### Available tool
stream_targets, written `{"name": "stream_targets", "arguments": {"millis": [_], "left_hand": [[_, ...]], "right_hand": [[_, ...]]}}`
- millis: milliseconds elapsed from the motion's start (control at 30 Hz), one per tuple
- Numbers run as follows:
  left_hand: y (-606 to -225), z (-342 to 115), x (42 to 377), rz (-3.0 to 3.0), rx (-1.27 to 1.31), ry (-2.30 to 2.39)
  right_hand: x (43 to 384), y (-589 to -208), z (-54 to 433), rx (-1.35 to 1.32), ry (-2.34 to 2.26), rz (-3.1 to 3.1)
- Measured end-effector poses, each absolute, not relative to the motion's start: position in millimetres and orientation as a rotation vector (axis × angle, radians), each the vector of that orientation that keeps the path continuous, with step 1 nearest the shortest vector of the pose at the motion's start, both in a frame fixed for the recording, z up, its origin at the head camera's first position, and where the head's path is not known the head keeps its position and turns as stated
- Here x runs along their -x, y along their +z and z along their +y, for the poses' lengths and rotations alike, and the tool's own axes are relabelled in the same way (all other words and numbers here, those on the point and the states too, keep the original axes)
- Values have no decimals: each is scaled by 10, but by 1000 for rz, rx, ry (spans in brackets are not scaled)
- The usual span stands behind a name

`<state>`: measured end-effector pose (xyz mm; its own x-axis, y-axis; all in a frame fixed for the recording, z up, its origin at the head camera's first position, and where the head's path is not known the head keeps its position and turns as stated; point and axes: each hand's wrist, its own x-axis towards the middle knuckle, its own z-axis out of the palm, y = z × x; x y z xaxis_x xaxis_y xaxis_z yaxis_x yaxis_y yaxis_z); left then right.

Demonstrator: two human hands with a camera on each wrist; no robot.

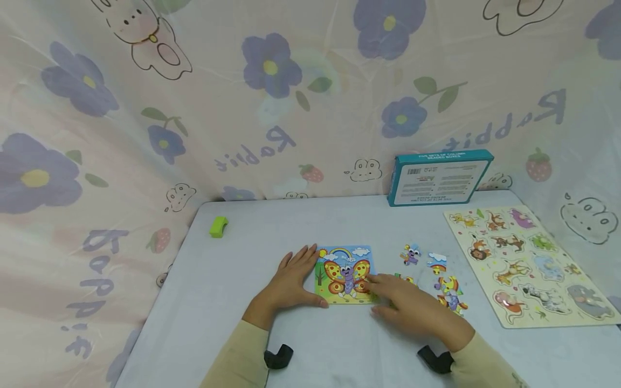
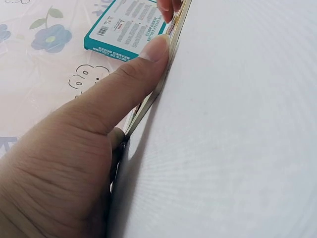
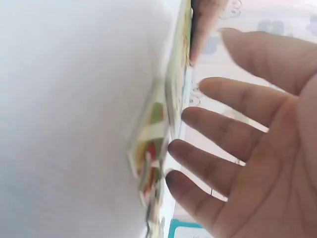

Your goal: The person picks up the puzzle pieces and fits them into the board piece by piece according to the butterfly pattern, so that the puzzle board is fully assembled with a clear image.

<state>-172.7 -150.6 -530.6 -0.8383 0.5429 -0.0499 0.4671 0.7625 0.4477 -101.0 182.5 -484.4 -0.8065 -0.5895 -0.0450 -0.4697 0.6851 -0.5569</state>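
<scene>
My beige sleeves (image 1: pixel 237 355) lie at seven and five o'clock; between my hands, the butterfly puzzle board (image 1: pixel 347 272) rests flat on the white table (image 1: pixel 335 350); my left hand (image 1: pixel 290 283), thumb spread wide, touches its nine-o'clock edge; my right hand (image 1: pixel 417 307), fingers spread, is at its three-o'clock edge, contact unclear; loose jigsaw pieces (image 1: pixel 450 295) lie at three.
</scene>
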Motion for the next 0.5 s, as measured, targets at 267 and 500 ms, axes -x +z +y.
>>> {"name": "stream_targets", "arguments": {"millis": [267, 500], "left_hand": [[-5313, -1512, 1732, 2779, -811, 634], [-5312, -1510, 1735, 2779, -811, 615]], "right_hand": [[1176, -4790, 1991, 680, -1184, 2674], [1328, -4775, 2197, 516, -1505, 2681]]}}
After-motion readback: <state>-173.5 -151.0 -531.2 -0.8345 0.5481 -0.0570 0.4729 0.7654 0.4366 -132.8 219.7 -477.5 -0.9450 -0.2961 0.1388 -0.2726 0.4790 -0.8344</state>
